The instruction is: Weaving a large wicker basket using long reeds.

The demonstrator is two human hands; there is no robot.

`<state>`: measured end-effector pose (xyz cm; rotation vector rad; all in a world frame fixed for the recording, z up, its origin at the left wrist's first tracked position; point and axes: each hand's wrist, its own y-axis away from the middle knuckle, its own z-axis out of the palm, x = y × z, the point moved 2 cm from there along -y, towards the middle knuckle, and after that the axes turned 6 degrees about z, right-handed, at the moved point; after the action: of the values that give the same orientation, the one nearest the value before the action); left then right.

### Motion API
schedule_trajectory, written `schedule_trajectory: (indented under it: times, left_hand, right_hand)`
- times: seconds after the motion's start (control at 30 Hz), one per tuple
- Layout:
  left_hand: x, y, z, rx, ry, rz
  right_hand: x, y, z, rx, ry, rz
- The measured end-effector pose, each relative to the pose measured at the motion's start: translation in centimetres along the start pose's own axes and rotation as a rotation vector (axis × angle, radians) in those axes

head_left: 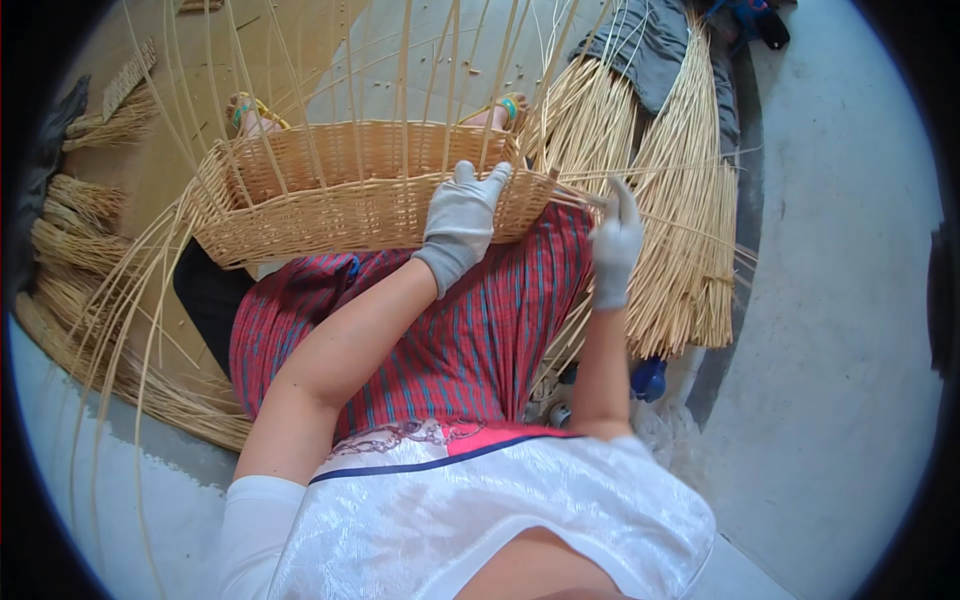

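A long woven wicker basket (330,222) lies across my lap, with tall bare stakes rising from its rim. My left hand (462,212), in a pale work glove, grips the near wall toward the basket's right end, thumb and fingers over the rim. Just off that end is my right hand (616,240), gloved too and slightly blurred. One or two of its fingers point up while the others curl round a thin wicker strand (578,196) running from the basket's corner. Its exact grip is partly hidden.
Large bundles of wicker rods (680,230) lie to the right, partly under a dark grey cloth (630,50). More bundles (85,240) are on the left. Long loose strands (125,300) trail from the basket's left end. My sandalled feet (255,112) show beyond it.
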<state>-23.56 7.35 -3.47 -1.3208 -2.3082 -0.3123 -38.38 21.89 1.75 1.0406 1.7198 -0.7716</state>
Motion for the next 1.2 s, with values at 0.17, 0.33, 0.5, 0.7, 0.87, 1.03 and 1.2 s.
schedule_trajectory:
  times: [0.17,0.33,0.5,0.7,0.87,1.03,1.2]
  left_hand:
    - [-2.5,2.3,-0.9,0.264,0.583,0.206]
    - [-17.3,14.1,-7.3,0.656,0.426,-0.245]
    - [-28.9,20.8,-11.8,0.658,0.578,-0.926]
    - [-27.5,21.0,-12.9,0.647,0.392,-0.763]
    - [-26.7,24.2,-13.0,0.791,0.302,-0.613]
    - [-27.5,25.5,-11.1,0.628,0.535,-0.811]
    - [-26.2,24.7,-11.8,0.755,0.318,-0.322]
  right_hand:
    - [0.3,4.2,3.4,-0.217,-0.348,0.002]
    - [-2.1,9.9,16.1,-0.726,-0.222,0.32]
    - [-8.1,17.3,26.3,-0.89,-0.192,-0.121]
    - [-12.2,15.8,42.8,-0.663,0.164,0.304]
    - [-10.1,17.0,47.9,-0.41,-0.442,0.432]
    - [-7.4,17.5,49.1,-0.413,-0.532,0.306]
    - [-7.8,14.7,49.2,-0.59,-0.737,0.219]
